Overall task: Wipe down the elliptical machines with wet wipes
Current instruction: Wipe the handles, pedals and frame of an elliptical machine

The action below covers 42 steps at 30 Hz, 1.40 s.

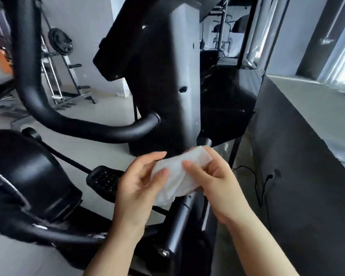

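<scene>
A black elliptical machine fills the view, its upright column (163, 80) in the middle and a curved black handlebar (48, 108) on the left. Just below the column's foot I hold a crumpled white wet wipe (177, 174) with both hands. My left hand (139, 186) pinches its left side between thumb and fingers. My right hand (213, 180) grips its right side, thumb on top. The wipe is in the air, a little in front of the column and above a black frame tube (179, 222).
A black flywheel housing (34, 176) and a studded pedal (104, 180) lie at the left. A dark low wall (299, 156) runs along the right, with a black cable (261, 188) at its base. A weight-plate rack (62, 62) stands at the back left.
</scene>
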{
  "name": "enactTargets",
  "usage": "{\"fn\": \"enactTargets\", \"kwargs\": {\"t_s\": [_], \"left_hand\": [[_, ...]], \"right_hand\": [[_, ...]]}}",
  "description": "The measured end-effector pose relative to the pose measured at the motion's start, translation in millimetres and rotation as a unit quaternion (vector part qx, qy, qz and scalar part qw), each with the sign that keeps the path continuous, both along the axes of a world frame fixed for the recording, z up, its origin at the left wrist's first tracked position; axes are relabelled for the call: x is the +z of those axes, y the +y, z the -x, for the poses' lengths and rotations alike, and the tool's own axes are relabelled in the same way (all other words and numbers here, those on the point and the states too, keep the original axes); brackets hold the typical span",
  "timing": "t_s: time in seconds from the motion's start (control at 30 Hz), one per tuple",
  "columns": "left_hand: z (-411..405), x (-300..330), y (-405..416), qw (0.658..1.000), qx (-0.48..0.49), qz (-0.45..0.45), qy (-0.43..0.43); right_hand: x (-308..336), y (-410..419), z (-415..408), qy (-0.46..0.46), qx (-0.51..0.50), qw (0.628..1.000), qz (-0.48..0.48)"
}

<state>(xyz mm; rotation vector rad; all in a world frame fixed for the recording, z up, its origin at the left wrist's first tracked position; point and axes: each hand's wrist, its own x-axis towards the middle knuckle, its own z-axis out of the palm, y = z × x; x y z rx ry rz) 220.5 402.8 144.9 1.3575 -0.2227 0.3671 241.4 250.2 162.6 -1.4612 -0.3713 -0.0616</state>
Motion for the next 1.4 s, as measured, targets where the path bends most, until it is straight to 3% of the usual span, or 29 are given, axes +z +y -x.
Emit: {"fn": "enactTargets", "kwargs": {"t_s": [0.17, 0.33, 0.5, 0.7, 0.9, 1.0, 1.07, 1.13, 1.2, 1.27, 1.33, 1.4], "left_hand": [[0.9, 3.5, -67.8, 0.997, 0.029, -0.015, 0.071], [9.6, -6.0, -120.2, 0.988, 0.085, -0.006, 0.129], [27.2, -2.8, -127.3, 0.979, 0.073, 0.020, 0.190], [25.9, 11.2, -117.9, 0.970, 0.210, -0.027, 0.117], [30.6, 17.0, -85.3, 0.933, 0.349, -0.078, 0.042], [33.4, 20.8, -50.9, 0.887, 0.417, -0.196, 0.010], [29.4, 25.0, -27.7, 0.857, 0.441, -0.267, 0.011], [18.3, 29.8, -9.6, 0.839, 0.434, -0.326, 0.035], [3.4, 35.1, 3.1, 0.825, 0.416, -0.378, 0.057], [-9.0, 36.9, 12.2, 0.819, 0.394, -0.410, 0.074], [-14.8, 34.3, 17.9, 0.834, 0.376, -0.392, 0.092], [-17.0, 29.8, 20.9, 0.845, 0.384, -0.363, 0.082]], "right_hand": [[-2.7, -68.5, -5.3, -0.048, -0.064, 0.995, 0.063], [-18.4, -117.5, -15.2, -0.046, -0.020, 0.985, 0.163], [-20.1, -122.5, -24.6, 0.004, 0.067, 0.992, 0.109], [-1.2, -111.3, -27.1, 0.086, 0.272, 0.958, 0.012], [13.2, -61.8, -24.6, 0.164, 0.299, 0.940, -0.004], [32.4, -32.0, -45.2, 0.073, 0.173, 0.982, -0.007], [40.6, -6.6, -65.3, -0.127, 0.034, 0.989, 0.062], [37.8, 21.6, -88.7, -0.324, -0.054, 0.933, 0.147], [19.9, 48.6, -109.5, -0.438, -0.079, 0.869, 0.218], [1.5, 67.1, -113.5, -0.464, -0.094, 0.846, 0.247], [-8.8, 76.7, -105.6, -0.436, -0.104, 0.863, 0.233], [-3.9, 76.6, -98.3, -0.417, -0.047, 0.881, 0.219]]}}
